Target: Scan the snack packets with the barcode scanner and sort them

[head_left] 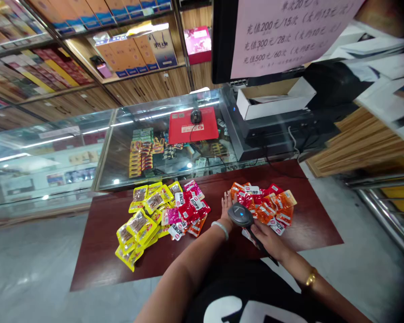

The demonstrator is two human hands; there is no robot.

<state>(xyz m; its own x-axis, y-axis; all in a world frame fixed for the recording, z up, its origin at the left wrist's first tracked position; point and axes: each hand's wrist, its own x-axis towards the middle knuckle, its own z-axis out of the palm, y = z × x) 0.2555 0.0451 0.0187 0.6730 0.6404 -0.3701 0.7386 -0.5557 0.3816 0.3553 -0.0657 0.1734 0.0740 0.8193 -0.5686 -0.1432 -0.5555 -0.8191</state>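
Note:
My right hand (267,237) is wrapped round the handle of a black barcode scanner (239,214), its head pointing left with a small blue light on top. My left hand (226,207) is open, fingers stretched out, at the left edge of a pile of orange, red and white snack packets (265,207). The scanner's head partly covers the left hand and some packets. Left of that hand lies a heap of red, pink and white packets (191,208), bordering several yellow snack packets (142,226). All rest on a dark red tabletop (175,259).
A glass display case (121,161) stands behind the tabletop, bearing a red mouse pad (178,128) and a black mouse (195,116). At the back right are a monitor (224,45) with a pink price sheet and a white open box (256,107).

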